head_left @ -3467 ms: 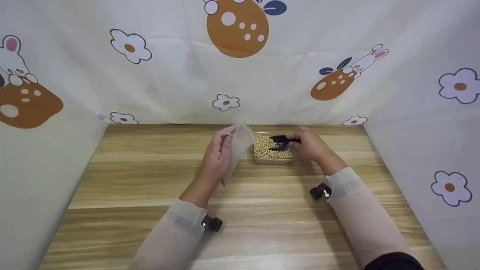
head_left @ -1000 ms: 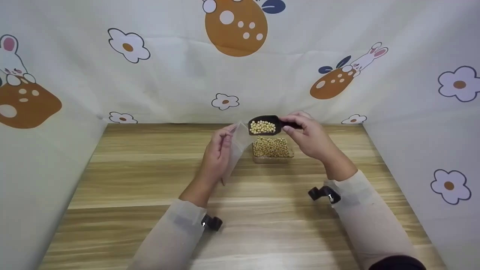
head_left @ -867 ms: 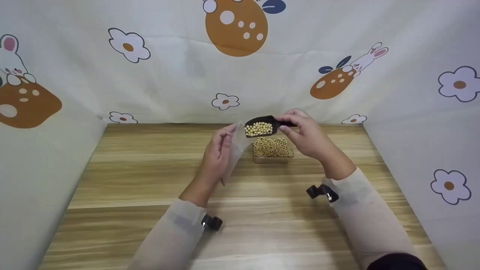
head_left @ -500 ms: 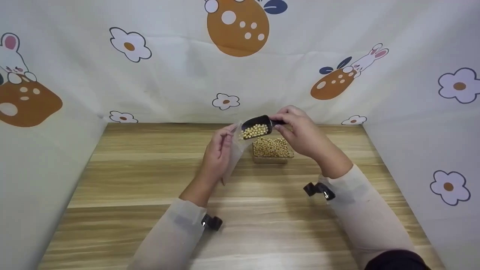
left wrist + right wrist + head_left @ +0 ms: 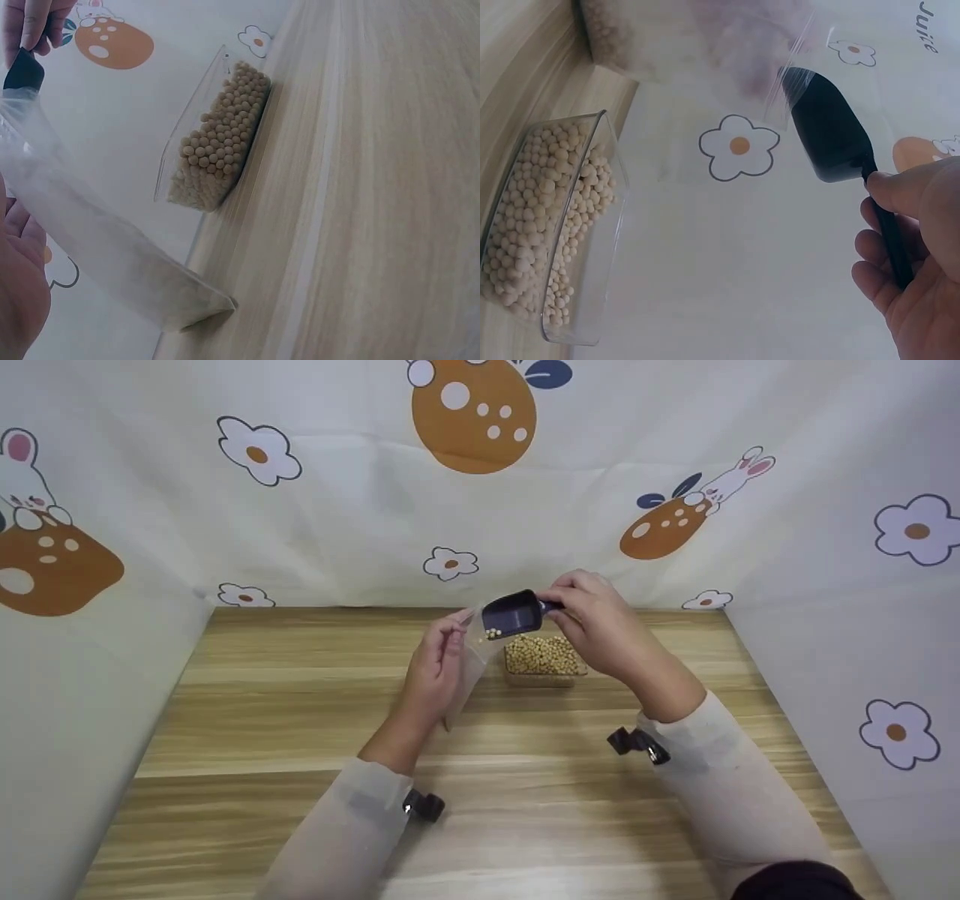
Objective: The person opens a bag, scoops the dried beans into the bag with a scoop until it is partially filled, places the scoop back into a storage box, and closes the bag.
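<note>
Your scoop (image 5: 516, 613), a few beans (image 5: 493, 634) at its lip, reaches into the clear bag (image 5: 471, 666); your right hand (image 5: 602, 626) grips the handle (image 5: 553, 606), your left hand (image 5: 436, 666) pinches the bag. The container (image 5: 540, 680) stands near the table's (image 5: 525, 825) far edge.

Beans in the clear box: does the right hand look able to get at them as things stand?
Likely yes: the right hand, holding the black scoop, is near the clear box, which is open on top, and nothing visible blocks the beans.
</note>
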The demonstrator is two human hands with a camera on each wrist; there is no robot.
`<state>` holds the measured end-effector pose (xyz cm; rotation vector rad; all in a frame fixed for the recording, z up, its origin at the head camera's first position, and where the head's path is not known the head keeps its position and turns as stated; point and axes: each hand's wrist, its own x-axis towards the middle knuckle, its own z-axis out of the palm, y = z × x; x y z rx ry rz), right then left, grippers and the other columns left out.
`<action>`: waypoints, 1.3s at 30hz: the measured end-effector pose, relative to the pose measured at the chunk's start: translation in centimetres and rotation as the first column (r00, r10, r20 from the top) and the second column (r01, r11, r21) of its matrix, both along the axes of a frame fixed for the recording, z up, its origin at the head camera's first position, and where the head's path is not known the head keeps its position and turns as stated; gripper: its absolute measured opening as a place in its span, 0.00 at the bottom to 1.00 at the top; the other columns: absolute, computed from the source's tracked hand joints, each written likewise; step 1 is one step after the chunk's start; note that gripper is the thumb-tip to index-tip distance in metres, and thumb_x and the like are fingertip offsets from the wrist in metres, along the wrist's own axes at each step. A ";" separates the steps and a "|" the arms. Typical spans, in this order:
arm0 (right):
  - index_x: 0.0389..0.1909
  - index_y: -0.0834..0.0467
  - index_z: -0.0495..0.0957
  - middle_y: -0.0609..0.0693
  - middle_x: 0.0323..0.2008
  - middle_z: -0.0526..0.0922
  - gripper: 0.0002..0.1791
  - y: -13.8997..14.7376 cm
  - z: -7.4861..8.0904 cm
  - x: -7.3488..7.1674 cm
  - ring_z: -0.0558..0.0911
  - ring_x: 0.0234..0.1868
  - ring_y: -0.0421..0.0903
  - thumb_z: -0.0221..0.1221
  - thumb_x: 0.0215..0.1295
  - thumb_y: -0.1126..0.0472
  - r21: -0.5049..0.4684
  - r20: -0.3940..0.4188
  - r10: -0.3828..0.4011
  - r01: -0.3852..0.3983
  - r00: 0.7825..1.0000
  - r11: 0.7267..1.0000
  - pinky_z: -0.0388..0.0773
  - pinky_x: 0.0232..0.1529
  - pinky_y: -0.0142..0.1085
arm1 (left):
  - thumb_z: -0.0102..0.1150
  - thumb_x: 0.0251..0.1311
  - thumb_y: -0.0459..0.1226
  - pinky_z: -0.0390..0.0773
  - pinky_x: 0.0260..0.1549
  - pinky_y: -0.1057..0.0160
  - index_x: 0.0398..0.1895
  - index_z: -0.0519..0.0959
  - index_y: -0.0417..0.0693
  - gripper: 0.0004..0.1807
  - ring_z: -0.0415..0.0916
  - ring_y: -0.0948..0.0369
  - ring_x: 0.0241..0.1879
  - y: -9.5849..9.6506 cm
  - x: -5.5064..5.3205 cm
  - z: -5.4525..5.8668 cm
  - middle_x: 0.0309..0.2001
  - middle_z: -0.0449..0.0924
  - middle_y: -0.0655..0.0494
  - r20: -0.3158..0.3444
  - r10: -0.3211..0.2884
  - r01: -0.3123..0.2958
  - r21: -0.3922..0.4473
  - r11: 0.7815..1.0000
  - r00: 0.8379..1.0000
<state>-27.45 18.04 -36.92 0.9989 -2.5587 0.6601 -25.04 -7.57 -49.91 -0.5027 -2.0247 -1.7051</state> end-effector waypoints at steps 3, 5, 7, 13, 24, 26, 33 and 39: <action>0.59 0.60 0.86 0.58 0.53 0.85 0.14 0.2 -0.2 -0.1 0.81 0.56 0.59 0.63 0.77 0.64 -0.020 0.018 -0.009 0.009 1.000 1.000 0.77 0.62 0.51 | 0.45 0.84 0.34 0.71 0.77 0.52 0.52 0.73 0.39 0.08 0.76 0.51 0.74 0.0 0.0 0.0 0.72 0.80 0.48 -0.006 0.004 -0.004 0.001 1.000 1.000; 0.59 0.59 0.86 0.57 0.53 0.85 0.15 0.5 -0.4 -0.2 0.80 0.57 0.59 0.63 0.76 0.64 -0.040 0.040 -0.016 0.018 0.999 0.999 0.76 0.63 0.51 | 0.45 0.84 0.33 0.72 0.77 0.53 0.52 0.73 0.38 0.07 0.76 0.50 0.73 0.0 0.0 0.0 0.71 0.80 0.46 -0.010 0.006 -0.006 0.002 1.000 1.000; 0.60 0.59 0.85 0.57 0.54 0.84 0.15 0.8 -0.6 -0.3 0.80 0.58 0.58 0.63 0.77 0.64 -0.065 0.068 -0.020 0.024 0.997 0.998 0.75 0.63 0.51 | 0.45 0.84 0.32 0.72 0.76 0.53 0.52 0.73 0.37 0.07 0.76 0.50 0.72 0.0 0.0 0.0 0.71 0.80 0.44 -0.011 0.010 -0.010 0.001 1.000 1.000; 0.63 0.59 0.85 0.56 0.55 0.83 0.17 2.2 -1.6 -0.8 0.81 0.59 0.54 0.63 0.77 0.65 -0.142 0.176 -0.043 0.069 0.983 0.987 0.79 0.63 0.48 | 0.45 0.84 0.33 0.74 0.75 0.50 0.53 0.73 0.40 0.08 0.77 0.50 0.71 0.0 0.1 0.1 0.70 0.80 0.45 0.015 0.033 -0.033 -0.017 0.999 0.999; 0.63 0.58 0.84 0.53 0.56 0.83 0.16 4.5 -3.1 -1.3 0.82 0.59 0.49 0.62 0.79 0.61 -0.203 0.276 -0.090 0.149 0.957 0.968 0.82 0.65 0.46 | 0.45 0.85 0.35 0.71 0.78 0.51 0.53 0.74 0.43 0.08 0.75 0.51 0.74 -0.1 0.1 0.2 0.72 0.79 0.48 0.016 0.022 -0.021 -0.019 1.000 1.000; 0.63 0.58 0.84 0.54 0.56 0.83 0.16 4.8 -3.3 -1.3 0.82 0.60 0.50 0.61 0.79 0.61 -0.206 0.275 -0.091 0.151 0.957 0.967 0.82 0.65 0.45 | 0.45 0.85 0.36 0.71 0.78 0.50 0.53 0.74 0.43 0.08 0.75 0.52 0.74 -0.1 0.2 0.1 0.73 0.79 0.50 0.014 0.026 -0.026 -0.023 0.999 1.000; 0.65 0.57 0.84 0.55 0.57 0.83 0.17 6.1 -4.3 -1.5 0.82 0.59 0.50 0.60 0.80 0.62 -0.176 0.293 -0.114 0.170 0.949 0.970 0.82 0.62 0.44 | 0.45 0.85 0.35 0.73 0.76 0.49 0.52 0.74 0.43 0.07 0.76 0.52 0.73 0.0 0.2 0.1 0.72 0.80 0.50 0.015 0.028 -0.027 -0.025 0.999 0.999; 0.64 0.61 0.83 0.58 0.57 0.82 0.17 7.1 -5.0 -1.8 0.82 0.60 0.56 0.60 0.79 0.65 -0.081 0.359 -0.146 0.187 0.922 0.979 0.81 0.65 0.51 | 0.45 0.85 0.36 0.77 0.69 0.46 0.53 0.73 0.43 0.07 0.78 0.51 0.69 -0.1 0.3 0.3 0.72 0.80 0.49 0.027 0.045 -0.044 -0.051 0.998 0.999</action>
